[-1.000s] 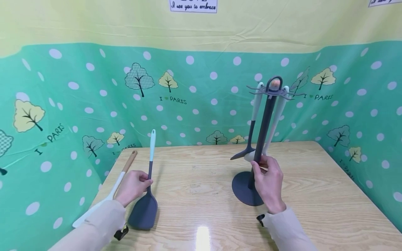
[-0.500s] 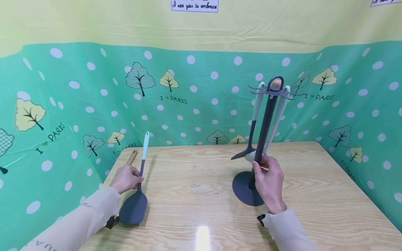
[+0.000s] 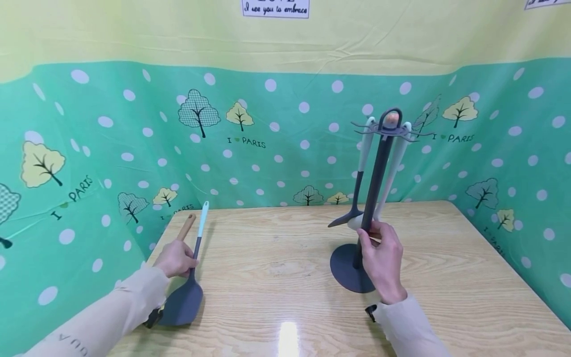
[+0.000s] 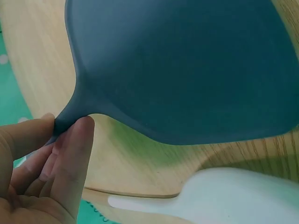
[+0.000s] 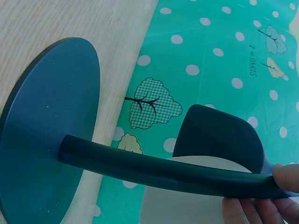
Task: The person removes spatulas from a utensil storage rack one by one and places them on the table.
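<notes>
My left hand point(image 3: 177, 258) pinches a dark spatula point(image 3: 184, 303) by its neck, at the left of the table. The spatula's pale blue handle points away from me; in the left wrist view its broad blade point(image 4: 187, 70) fills the top. Beneath that blade lies a white utensil point(image 4: 243, 196), whose wooden handle point(image 3: 186, 227) shows past my hand; my arm hides most of it in the head view. My right hand point(image 3: 382, 260) grips the post of a dark utensil stand point(image 3: 376, 186), which leans slightly. From its hooks hang a dark-headed utensil point(image 3: 357, 191) and a white utensil point(image 3: 394, 166).
The stand's round base point(image 3: 350, 267) is on the wooden table point(image 3: 276, 248), right of the middle. Behind the table and along both sides hangs a green dotted cloth point(image 3: 276, 168). A bright reflection lies near the front.
My left hand has moved left with the spatula, which has also come lower. The white utensil is now mostly covered by my arm. My right hand and the stand look still.
</notes>
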{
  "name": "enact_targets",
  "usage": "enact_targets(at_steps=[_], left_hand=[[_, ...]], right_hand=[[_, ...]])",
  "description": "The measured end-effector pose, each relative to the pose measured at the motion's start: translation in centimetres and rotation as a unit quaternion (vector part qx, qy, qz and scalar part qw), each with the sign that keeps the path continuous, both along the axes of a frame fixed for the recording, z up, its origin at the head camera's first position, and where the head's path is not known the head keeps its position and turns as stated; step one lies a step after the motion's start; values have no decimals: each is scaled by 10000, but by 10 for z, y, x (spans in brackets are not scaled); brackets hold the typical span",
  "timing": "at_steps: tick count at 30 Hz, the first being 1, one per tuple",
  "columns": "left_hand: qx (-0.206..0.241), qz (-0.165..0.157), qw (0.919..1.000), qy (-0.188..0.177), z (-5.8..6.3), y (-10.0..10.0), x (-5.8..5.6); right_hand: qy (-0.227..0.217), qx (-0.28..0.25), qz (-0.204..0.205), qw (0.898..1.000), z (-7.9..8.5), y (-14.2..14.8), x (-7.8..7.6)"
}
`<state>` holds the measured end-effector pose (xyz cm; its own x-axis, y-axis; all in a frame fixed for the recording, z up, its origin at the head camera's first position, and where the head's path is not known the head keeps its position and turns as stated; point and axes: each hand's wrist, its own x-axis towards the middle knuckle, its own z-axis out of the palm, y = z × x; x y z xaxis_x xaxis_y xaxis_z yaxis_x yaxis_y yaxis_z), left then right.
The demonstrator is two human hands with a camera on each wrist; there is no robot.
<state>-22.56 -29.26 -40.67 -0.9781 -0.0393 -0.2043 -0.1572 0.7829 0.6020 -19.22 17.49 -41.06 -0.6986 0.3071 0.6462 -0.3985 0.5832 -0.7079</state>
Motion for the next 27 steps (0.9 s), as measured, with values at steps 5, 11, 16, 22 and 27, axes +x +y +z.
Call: enact_targets(at_steps=[5, 11, 16, 22, 27], left_hand=[[-193, -79, 9997, -83, -7, 2, 0], [-417, -108, 9987, -287, -9, 3, 0], [-656, -216, 9968, -405, -9, 4, -2], [-869, -273, 9943, -556, -13, 4, -5], [-1039, -206, 9923, -636, -17, 5, -10]], right_hand=[[-22, 19, 5, 10000, 0, 0, 0], [2, -29, 50, 10000, 1, 0, -1], [20, -54, 52, 10000, 1, 1, 0], [51, -58, 78, 9999, 0, 1, -1], [73, -4, 42, 10000, -1, 1, -1]])
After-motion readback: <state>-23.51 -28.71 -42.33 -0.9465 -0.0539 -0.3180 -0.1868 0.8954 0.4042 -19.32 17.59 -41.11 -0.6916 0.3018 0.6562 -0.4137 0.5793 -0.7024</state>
